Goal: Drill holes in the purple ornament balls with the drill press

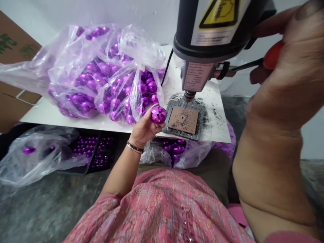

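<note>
My left hand (145, 130) is closed round a shiny purple faceted ball (158, 114), held just left of the drill press base plate (183, 120). My right hand (286, 50) is raised at the upper right, its fingers wrapped round the red knob of the press lever (270, 58). The drill bit (187, 101) hangs above a brown board on the base plate, apart from it. The black drill head (212, 30) fills the top centre.
A large clear plastic bag of several purple balls (106, 77) lies on the white tabletop (45, 114). Below the table are another bag (177, 150), a black crate of purple balls (93, 152) and a nearly empty bag (32, 155). A cardboard box (12, 67) stands left.
</note>
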A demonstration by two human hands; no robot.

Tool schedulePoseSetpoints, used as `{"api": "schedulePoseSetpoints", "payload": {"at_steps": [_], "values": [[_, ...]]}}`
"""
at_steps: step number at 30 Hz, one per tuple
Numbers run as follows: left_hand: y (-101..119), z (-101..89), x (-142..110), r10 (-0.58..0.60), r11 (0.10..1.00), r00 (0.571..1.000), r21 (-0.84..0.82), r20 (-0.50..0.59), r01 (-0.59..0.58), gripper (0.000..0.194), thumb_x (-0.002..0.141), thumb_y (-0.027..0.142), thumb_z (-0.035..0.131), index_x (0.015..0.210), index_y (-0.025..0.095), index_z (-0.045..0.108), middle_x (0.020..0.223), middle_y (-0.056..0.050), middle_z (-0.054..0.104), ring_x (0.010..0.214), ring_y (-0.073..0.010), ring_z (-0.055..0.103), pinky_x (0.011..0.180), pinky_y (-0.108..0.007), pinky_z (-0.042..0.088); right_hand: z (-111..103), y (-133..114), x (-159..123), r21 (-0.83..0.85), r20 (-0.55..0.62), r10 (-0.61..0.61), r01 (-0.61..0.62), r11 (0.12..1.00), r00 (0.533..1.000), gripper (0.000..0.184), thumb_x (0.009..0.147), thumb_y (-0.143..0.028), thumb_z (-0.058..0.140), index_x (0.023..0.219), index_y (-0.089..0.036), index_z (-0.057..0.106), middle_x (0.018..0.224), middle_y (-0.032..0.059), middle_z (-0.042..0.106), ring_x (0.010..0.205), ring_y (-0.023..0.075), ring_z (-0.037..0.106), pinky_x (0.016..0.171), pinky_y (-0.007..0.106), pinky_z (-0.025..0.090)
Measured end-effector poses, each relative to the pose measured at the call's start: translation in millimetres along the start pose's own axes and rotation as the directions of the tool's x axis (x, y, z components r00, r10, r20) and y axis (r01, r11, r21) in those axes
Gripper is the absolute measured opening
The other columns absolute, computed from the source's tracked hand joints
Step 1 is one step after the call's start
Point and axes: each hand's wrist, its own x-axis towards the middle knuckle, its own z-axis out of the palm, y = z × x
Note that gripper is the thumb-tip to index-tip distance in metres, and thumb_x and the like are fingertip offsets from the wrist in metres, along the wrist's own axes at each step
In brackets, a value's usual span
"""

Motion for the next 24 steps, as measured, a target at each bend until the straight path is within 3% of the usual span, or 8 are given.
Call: {"api": "schedulePoseSetpoints", "payload": {"at_steps": [2, 5, 8, 11, 15, 18, 24], "values": [[-6.1, 6.8, 4.0, -0.05, 0.998, 0.999, -0.042, 0.016, 0.051, 0.066, 0.093, 0.076, 0.057, 0.141, 0.03, 0.06, 0.116, -0.01, 0.076, 0.075, -0.0172, 0.069, 0.059, -0.029, 0.047, -0.4, -0.8, 0.1, -0.059, -0.008, 0.051, -0.051, 0.997, 0.999, 0.06, 0.105, -0.055, 0.038, 0.109, -0.008, 0.076, 0.098, 0.0043, 0.069, 0.062, -0.0066, 0.045, 0.068, 0.016, 0.039], [-14.6, 13.3, 11.5, -0.105, 0.993, 0.994, -0.055, 0.024, 0.106, 0.066, 0.093, 0.077, 0.058, 0.136, 0.027, 0.062, 0.113, -0.011, 0.077, 0.087, -0.0216, 0.075, 0.065, -0.031, 0.052, 0.0, 1.4, 0.0, -0.04, -0.021, 0.0, -0.001, 0.999, 1.0, 0.07, 0.101, -0.066, 0.035, 0.1, -0.005, 0.07, 0.098, 0.0061, 0.069, 0.061, -0.0058, 0.044, 0.06, 0.016, 0.028], [-18.8, 16.4, 18.4, -0.121, 0.989, 0.992, -0.084, 0.02, 0.122, 0.06, 0.09, 0.063, 0.074, 0.137, 0.03, 0.058, 0.11, -0.007, 0.077, 0.097, -0.023, 0.079, 0.07, -0.029, 0.055, 1.3, 0.7, 1.2, -0.032, 0.004, -0.052, 0.052, 0.998, 0.999, 0.089, 0.089, -0.082, 0.024, 0.095, -0.004, 0.066, 0.095, 0.0077, 0.066, 0.062, -0.0055, 0.043, 0.06, 0.017, 0.025], [-18.1, 19.1, 25.6, -0.139, 0.989, 0.99, -0.051, 0.012, 0.139, 0.066, 0.081, 0.045, 0.087, 0.137, 0.028, 0.055, 0.108, -0.005, 0.078, 0.088, -0.0189, 0.079, 0.066, -0.024, 0.053, 1.3, -5.4, 2.5, -0.032, 0.024, -0.053, 0.054, 0.998, 0.998, 0.098, 0.086, -0.089, 0.015, 0.091, -0.003, 0.062, 0.094, 0.0088, 0.064, 0.063, -0.0064, 0.038, 0.064, 0.017, 0.027], [-12.6, 27.2, 37.0, -0.056, 0.976, 0.998, 0.211, 0.029, 0.049, 0.062, 0.078, 0.038, 0.088, 0.132, 0.021, 0.062, 0.104, -0.004, 0.076, 0.072, -0.0123, 0.072, 0.055, -0.019, 0.043, -1.3, -15.9, 1.8, -0.066, 0.05, -0.047, 0.05, 0.997, 0.998, 0.108, 0.087, -0.092, 0.009, 0.096, -0.001, 0.066, 0.091, 0.0094, 0.061, 0.066, -0.0052, 0.037, 0.072, 0.019, 0.032], [-8.4, 34.9, 45.5, 0.019, 0.901, 0.996, 0.43, 0.089, -0.056, 0.047, 0.082, 0.037, 0.083, 0.123, 0.017, 0.071, 0.1, -0.003, 0.074, 0.063, -0.0084, 0.063, 0.057, -0.021, 0.047, -3.2, -22.2, 0.7, -0.096, 0.081, -0.039, 0.046, 0.994, 0.996, 0.106, 0.09, -0.09, 0.009, 0.101, -0.002, 0.067, 0.095, 0.0084, 0.061, 0.07, -0.0054, 0.036, 0.076, 0.019, 0.032], [-8.8, 40.5, 57.2, 0.048, 0.775, 0.996, 0.626, 0.079, -0.087, 0.053, 0.082, 0.034, 0.08, 0.131, 0.017, 0.071, 0.103, -0.004, 0.077, 0.065, -0.0111, 0.062, 0.064, -0.024, 0.053, -6.6, -30.2, 0.7, -0.127, 0.131, -0.048, 0.065, 0.99, 0.99, 0.1, 0.091, -0.084, -0.002, 0.08, -0.006, 0.06, 0.078, 0.0039, 0.044, 0.076, -0.0066, 0.04, 0.081, 0.02, 0.03]]}}
